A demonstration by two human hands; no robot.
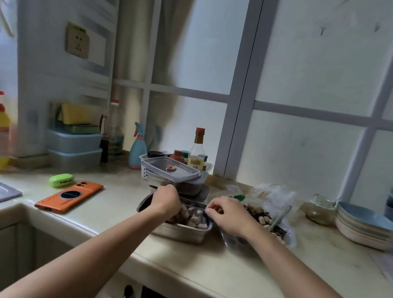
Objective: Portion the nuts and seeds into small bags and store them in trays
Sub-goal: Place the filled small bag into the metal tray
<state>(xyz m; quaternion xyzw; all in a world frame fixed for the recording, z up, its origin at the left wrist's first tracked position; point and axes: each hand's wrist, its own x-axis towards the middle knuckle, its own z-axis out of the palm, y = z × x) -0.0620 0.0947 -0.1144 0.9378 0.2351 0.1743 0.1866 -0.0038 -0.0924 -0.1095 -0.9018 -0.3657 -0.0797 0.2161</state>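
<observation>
In the steel tray [183, 232], the right hand [226, 214] pinches a small bag [198, 220], the left hand [166, 202] hides its own grip; stacked containers [172, 170] crowd just behind, an open nut bag [275, 203] beside.

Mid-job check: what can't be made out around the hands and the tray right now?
- Left hand, head view: fingers hidden behind its own back inside the steel tray; grip unknown.
- Right hand: fingertips curl at the tray's rim; whether they pinch a bag is too small to tell.
- Small bags: count hidden by the left hand.
- Large nut bag: near part covered by the right forearm.
</observation>
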